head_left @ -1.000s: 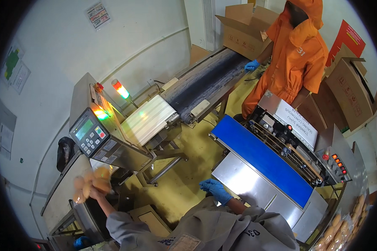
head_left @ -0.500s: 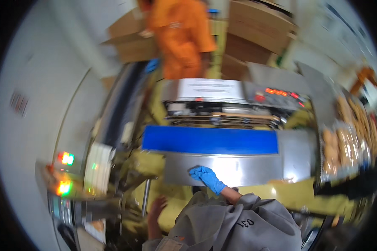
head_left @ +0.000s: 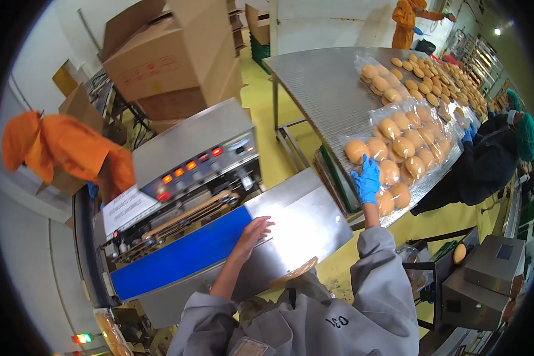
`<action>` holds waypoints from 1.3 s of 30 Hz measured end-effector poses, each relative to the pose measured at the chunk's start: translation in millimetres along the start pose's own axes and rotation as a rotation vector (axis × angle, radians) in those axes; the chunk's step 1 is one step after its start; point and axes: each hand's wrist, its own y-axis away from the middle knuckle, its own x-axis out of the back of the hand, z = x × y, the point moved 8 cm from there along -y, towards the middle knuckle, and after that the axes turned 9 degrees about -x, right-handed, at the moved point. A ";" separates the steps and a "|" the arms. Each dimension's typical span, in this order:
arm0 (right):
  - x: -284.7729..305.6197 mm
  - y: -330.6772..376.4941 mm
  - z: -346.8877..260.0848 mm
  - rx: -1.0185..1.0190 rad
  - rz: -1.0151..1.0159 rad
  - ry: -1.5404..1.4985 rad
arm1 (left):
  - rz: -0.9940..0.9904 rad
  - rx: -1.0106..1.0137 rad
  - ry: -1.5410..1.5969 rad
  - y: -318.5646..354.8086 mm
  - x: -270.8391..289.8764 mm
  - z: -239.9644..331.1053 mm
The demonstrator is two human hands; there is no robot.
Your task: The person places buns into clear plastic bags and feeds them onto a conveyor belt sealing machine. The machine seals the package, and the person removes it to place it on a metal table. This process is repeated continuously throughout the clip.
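My right hand (head_left: 366, 181), in a blue glove, reaches to the near left edge of a steel table and grips a clear plastic bag of round buns (head_left: 389, 172). Its fingers press into the plastic between the buns. Several more bagged buns (head_left: 414, 140) lie just beyond. My left hand (head_left: 254, 237) is bare and hovers over a steel plate (head_left: 305, 216) beside the blue belt (head_left: 184, 252). Its fingers are stretched out and hold nothing. Near my body, a flat brown item (head_left: 296, 270), perhaps in plastic, lies at the plate's edge.
A machine with red-lit buttons (head_left: 191, 165) stands beyond the belt. Large cardboard boxes (head_left: 154, 65) are behind it. A person in orange (head_left: 65, 145) bends at the left; one in dark clothes (head_left: 480, 157) works at the right of the table (head_left: 308, 77), where loose buns (head_left: 436, 80) lie.
My view has swung to the right. The gloved right hand has gone from the steel plate to the bagged buns. My bare left hand has risen from beside my body to over the plate.
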 end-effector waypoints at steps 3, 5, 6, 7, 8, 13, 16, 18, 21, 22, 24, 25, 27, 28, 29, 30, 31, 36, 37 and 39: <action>-6.7 -17.3 21.8 0.025 -0.206 -0.064 | -0.052 0.046 0.017 -87.8 -68.2 -24.2; 2.1 -8.0 25.2 0.049 -0.261 -0.089 | -0.026 0.114 0.178 -146.7 -118.4 -50.8; 6.9 1.5 27.6 0.086 -0.247 -0.072 | 0.030 0.163 0.339 -171.1 -142.6 -63.5; 10.1 10.9 30.9 0.110 -0.231 -0.107 | 0.091 0.215 0.496 -190.2 -161.8 -73.1; 14.0 21.4 33.8 0.134 -0.217 -0.143 | 0.113 0.188 0.575 -207.4 -175.1 -71.9; -17.1 32.7 85.6 -0.366 -0.654 -0.773 | 0.388 -0.087 0.571 -230.6 -191.6 -59.5; 20.4 -19.4 82.4 -0.393 -0.303 -1.082 | 0.427 -0.332 0.350 -191.0 -199.7 16.8; 39.5 -56.1 55.9 -0.349 -0.331 -1.220 | 0.388 -0.410 0.226 -161.3 -206.3 77.1; 67.6 -84.5 5.9 -0.268 -0.701 -1.565 | 0.437 -0.590 0.100 -118.7 -186.1 155.6; 86.8 -91.9 -0.6 -0.183 -0.672 -1.569 | 0.438 -0.644 0.055 -105.3 -179.0 176.8; 134.3 -89.5 -18.9 -0.042 -0.637 -1.506 | 0.437 -0.765 -0.175 -66.1 -166.2 221.2; 159.6 -79.5 -38.7 0.033 -0.661 -1.455 | 0.470 -0.813 -0.312 -37.0 -151.4 234.9; 169.6 -52.3 -50.0 0.136 -0.719 -1.384 | 0.409 -0.854 -0.643 1.8 -136.0 230.6; 164.7 -35.2 -49.8 0.170 -0.777 -1.372 | 0.365 -0.879 -0.739 13.7 -131.5 217.8; 160.3 -18.0 -48.0 0.204 -0.832 -1.359 | 0.363 -0.775 -0.736 17.9 -121.4 191.7; 147.7 1.6 -45.5 0.254 -0.901 -1.246 | 0.359 -0.678 -0.726 21.9 -113.6 159.7; 124.1 23.6 -38.8 0.306 -0.968 -1.136 | 0.355 -0.580 -0.720 26.9 -107.5 127.1; 18.7 141.7 14.1 0.707 -0.762 -0.510 | 0.251 -0.410 -0.933 57.7 -116.2 -52.7; 11.1 160.0 25.2 0.682 -0.744 -0.511 | 0.274 -0.419 -0.917 67.2 -121.0 -73.9; -1.2 184.4 46.5 0.643 -0.777 -0.471 | 0.309 -0.400 -0.933 83.5 -131.1 -77.9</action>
